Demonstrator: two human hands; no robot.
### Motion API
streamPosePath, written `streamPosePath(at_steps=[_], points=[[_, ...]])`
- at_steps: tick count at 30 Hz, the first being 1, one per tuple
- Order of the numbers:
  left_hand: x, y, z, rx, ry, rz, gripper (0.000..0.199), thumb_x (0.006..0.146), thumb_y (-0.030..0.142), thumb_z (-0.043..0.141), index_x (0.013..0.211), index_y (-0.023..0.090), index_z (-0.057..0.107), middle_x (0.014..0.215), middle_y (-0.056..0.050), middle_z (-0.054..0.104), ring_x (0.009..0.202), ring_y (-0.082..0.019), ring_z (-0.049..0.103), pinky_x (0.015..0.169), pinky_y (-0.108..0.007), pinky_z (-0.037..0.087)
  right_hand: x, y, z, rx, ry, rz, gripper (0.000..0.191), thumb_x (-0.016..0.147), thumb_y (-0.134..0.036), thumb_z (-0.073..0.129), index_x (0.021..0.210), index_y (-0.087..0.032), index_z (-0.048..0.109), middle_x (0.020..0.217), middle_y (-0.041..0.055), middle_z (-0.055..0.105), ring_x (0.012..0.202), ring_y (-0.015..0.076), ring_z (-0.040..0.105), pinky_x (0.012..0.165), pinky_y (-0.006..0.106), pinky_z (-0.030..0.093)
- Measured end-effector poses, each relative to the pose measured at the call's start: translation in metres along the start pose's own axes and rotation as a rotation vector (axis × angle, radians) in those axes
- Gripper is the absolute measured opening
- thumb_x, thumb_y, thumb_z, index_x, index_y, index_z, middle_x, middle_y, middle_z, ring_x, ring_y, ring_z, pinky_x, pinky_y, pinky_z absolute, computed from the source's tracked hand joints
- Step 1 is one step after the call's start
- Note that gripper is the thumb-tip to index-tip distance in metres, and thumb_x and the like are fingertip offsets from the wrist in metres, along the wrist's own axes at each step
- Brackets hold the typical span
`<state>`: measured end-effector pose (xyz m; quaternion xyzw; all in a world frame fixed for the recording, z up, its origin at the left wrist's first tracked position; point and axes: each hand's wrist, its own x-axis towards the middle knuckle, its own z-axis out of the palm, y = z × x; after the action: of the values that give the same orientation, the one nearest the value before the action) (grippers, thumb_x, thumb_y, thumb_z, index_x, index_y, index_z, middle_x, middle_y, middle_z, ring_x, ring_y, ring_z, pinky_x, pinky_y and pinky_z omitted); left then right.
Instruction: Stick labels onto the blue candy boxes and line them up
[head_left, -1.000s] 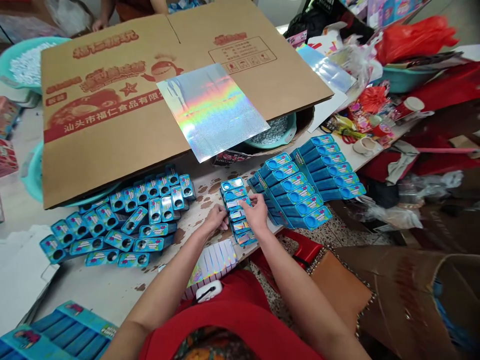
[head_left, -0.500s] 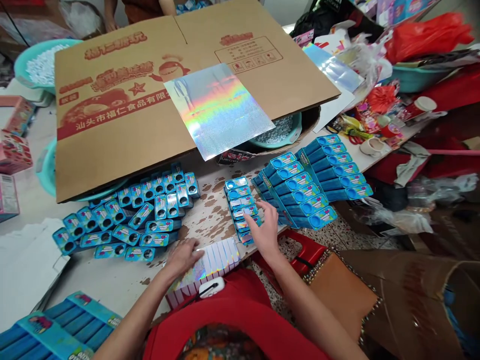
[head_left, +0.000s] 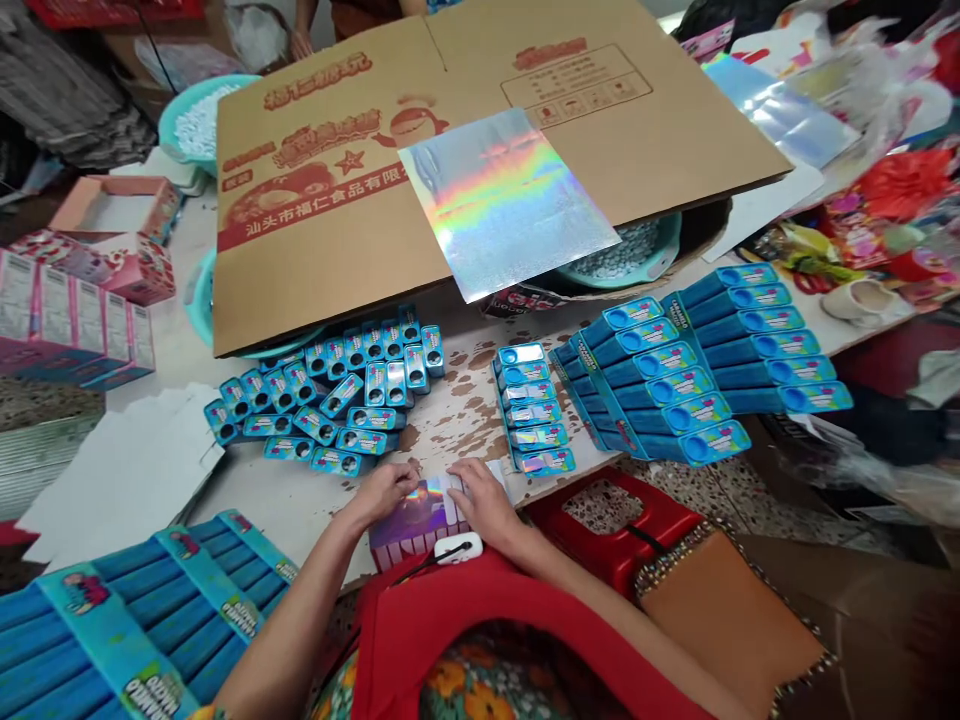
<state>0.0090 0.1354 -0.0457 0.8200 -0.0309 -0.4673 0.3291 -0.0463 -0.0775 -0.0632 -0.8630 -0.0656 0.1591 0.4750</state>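
Note:
A stack of shiny holographic cards [head_left: 411, 518] with white edges lies at the table's front edge, against my body. My left hand [head_left: 384, 494] is closed at its upper left side, fingers curled; what they pinch is hidden. My right hand [head_left: 484, 500] rests over the stack's right end, fingers apart and touching the white edges. Just beyond it stands a row of small blue boxes [head_left: 534, 410] with round spots and silvery patches on their ends. To the left, many loose blue boxes [head_left: 375, 418] with dark round holes lie grouped together.
Banded blue box bundles [head_left: 652, 380] lie at right, with another bundle [head_left: 150, 600] at lower left. A big cardboard sheet [head_left: 322, 250] covers turquoise basins [head_left: 201, 305] and carries a holographic sheet [head_left: 510, 200]. White sheets [head_left: 127, 480] lie left; a red stool [head_left: 622, 520] stands right.
My right hand has left the row of blue boxes and come down left onto the card stack. My left hand's fingers have curled closed. The view has swung left.

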Motion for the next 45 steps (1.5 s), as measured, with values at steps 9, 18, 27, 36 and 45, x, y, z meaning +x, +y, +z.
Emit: streamPosePath(at_steps=[9,18,27,36,45], points=[[0.0,0.005,0.002,0.031,0.066,-0.02,0.024,0.074,0.03,0.043,0.075,0.015,0.062,0.069,-0.003,0.058,0.066,-0.016,0.048,0.058,-0.024,0.029,0.011,0.002,0.006,-0.313,-0.149,-0.224,0.04,0.085,-0.031,0.056,0.125,-0.027,0.052,0.128,0.0082,0.05,0.114,0.0247,0.044,0.095,0.044,0.044],[0.009,0.006,0.001,0.099,0.069,-0.086,0.021,0.076,0.027,0.044,0.074,0.016,0.062,0.072,-0.003,0.061,0.07,-0.017,0.053,0.06,-0.025,0.031,0.009,0.003,-0.003,-0.304,-0.206,-0.325,0.023,0.082,-0.027,0.062,0.104,-0.023,0.062,0.117,0.0056,0.059,0.108,0.0213,0.05,0.087,0.036,0.045],[-0.001,0.072,0.015,-0.328,0.165,0.25,0.041,0.086,0.047,0.043,0.112,0.018,0.054,0.107,-0.008,0.062,0.097,-0.019,0.056,0.084,-0.029,0.044,0.017,-0.039,-0.054,0.238,0.23,0.059,0.01,0.085,-0.026,0.057,0.079,-0.018,0.061,0.078,-0.0004,0.061,0.074,0.0108,0.056,0.07,0.022,0.043],[0.068,0.154,-0.024,-0.443,0.0,0.366,0.025,0.088,0.039,0.042,0.1,0.018,0.046,0.057,0.006,0.049,0.043,-0.007,0.045,0.044,-0.018,0.034,0.063,-0.008,-0.117,0.033,0.755,0.241,0.018,0.077,-0.037,0.062,0.077,-0.02,0.067,0.101,0.0056,0.058,0.101,0.019,0.05,0.092,0.035,0.037],[0.139,0.164,-0.029,-0.481,0.002,0.339,0.015,0.082,0.021,0.044,0.093,0.02,0.034,0.055,0.008,0.049,0.039,-0.005,0.043,0.041,-0.014,0.027,0.11,0.047,-0.129,0.105,0.801,0.443,0.016,0.068,-0.032,0.065,0.072,-0.016,0.065,0.097,0.0086,0.059,0.095,0.0199,0.054,0.09,0.035,0.04]])
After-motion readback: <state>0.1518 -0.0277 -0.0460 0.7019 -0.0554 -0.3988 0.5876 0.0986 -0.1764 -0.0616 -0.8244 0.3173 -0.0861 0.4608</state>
